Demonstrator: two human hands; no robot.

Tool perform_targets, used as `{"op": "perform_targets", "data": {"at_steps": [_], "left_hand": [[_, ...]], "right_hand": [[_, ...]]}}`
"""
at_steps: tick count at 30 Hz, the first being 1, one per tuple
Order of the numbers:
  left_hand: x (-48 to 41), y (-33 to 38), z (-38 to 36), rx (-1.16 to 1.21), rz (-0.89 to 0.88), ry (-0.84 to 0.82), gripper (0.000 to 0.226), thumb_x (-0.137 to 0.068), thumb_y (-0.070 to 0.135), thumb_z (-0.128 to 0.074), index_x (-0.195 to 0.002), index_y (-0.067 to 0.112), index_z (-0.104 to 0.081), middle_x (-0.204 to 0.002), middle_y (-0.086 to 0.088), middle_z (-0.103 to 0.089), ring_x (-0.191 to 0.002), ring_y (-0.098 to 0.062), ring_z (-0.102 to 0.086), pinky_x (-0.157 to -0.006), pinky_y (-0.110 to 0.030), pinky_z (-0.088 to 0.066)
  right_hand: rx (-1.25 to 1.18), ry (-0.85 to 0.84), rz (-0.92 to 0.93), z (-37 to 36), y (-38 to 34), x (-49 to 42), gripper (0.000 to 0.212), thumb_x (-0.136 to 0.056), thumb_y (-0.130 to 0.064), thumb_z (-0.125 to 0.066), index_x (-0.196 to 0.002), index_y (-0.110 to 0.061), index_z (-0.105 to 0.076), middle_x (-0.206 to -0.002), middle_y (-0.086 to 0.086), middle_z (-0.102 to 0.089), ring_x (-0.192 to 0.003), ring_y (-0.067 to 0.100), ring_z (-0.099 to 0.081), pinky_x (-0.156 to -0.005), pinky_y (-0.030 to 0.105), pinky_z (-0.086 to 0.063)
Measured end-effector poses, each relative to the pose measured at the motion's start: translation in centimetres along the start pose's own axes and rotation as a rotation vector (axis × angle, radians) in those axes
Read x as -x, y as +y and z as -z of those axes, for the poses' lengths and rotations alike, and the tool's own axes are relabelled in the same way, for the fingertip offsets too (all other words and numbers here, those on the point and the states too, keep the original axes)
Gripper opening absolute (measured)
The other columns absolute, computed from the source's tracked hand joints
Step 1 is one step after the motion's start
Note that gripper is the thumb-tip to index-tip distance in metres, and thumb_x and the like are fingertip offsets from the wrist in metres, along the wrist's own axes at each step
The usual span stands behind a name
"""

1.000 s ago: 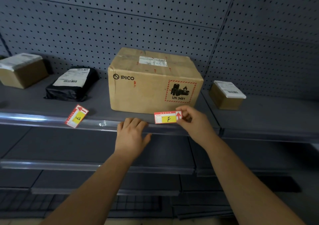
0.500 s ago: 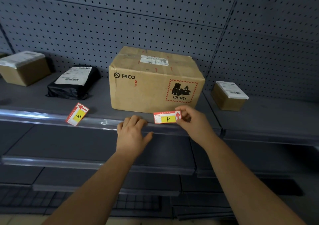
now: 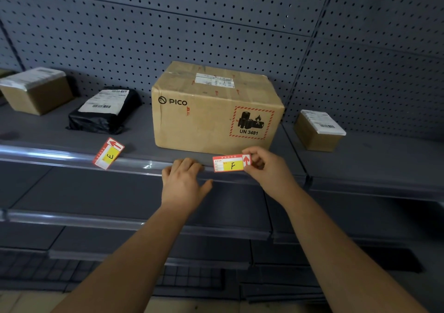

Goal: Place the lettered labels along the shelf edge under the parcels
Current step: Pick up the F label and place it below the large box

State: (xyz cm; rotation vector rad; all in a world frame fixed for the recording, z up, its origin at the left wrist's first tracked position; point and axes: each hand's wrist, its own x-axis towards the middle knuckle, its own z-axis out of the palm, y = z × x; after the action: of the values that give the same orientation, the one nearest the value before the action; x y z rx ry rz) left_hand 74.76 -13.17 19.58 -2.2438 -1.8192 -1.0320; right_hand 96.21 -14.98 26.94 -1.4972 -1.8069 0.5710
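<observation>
While the right hand (image 3: 266,168) pinches the red-and-white paper label with a yellow patch marked F (image 3: 231,163) by its right end between thumb and fingertips, the card sits level at the front edge of the grey metal shelf (image 3: 144,166), just below the large brown cardboard PICO box (image 3: 216,110). The left hand (image 3: 183,183) lies flat beside it, fingers spread loosely and resting on the glossy clear strip along that edge, gripping nothing. Both forearms reach up from below, bare. Further left, a matching label marked E (image 3: 108,153) leans tilted on the strip below a black plastic-wrapped parcel (image 3: 103,113). Small brown boxes (image 3: 317,131) flank these against the dotted pegboard (image 3: 216,24).
</observation>
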Motion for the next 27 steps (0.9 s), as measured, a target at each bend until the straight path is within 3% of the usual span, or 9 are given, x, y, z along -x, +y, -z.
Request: {"op": "perform_targets", "data": {"at_steps": [6, 11, 27], "left_hand": [[0.12, 0.3, -0.27, -0.027, 0.022, -0.043, 0.035, -0.076, 0.048, -0.068, -0.096, 0.02, -0.066, -0.102, 0.003, -0.058, -0.102, -0.02, -0.047, -0.091, -0.041, -0.031], [0.59, 0.53, -0.41, -0.002, 0.012, 0.021, 0.037, -0.074, 0.043, -0.071, -0.103, 0.022, -0.062, -0.105, 0.001, -0.056, -0.102, -0.021, -0.049, -0.091, -0.043, -0.035], [0.08, 0.28, -0.71, 0.005, -0.02, 0.06, 0.03, -0.075, 0.038, -0.071, -0.097, 0.019, -0.062, -0.1, 0.001, -0.059, -0.095, -0.021, -0.053, -0.089, -0.04, -0.035]], "right_hand": [[0.016, 0.002, -0.003, 0.54, 0.23, 0.37, 0.031, -0.088, -0.014, -0.067, -0.112, -0.033, -0.061, -0.093, -0.008, -0.06, -0.086, 0.002, -0.058, -0.074, 0.015, -0.046], [0.011, 0.012, 0.004, 0.85, 0.3, 0.48, 0.03, -0.088, -0.014, -0.067, -0.112, -0.031, -0.061, -0.09, -0.008, -0.06, -0.083, 0.001, -0.057, -0.071, 0.013, -0.044], [0.019, 0.001, -0.003, 0.21, 0.46, -0.47, 0.03, -0.088, -0.014, -0.067, -0.113, -0.03, -0.062, -0.089, -0.012, -0.06, -0.084, -0.002, -0.057, -0.071, 0.012, -0.044]]}}
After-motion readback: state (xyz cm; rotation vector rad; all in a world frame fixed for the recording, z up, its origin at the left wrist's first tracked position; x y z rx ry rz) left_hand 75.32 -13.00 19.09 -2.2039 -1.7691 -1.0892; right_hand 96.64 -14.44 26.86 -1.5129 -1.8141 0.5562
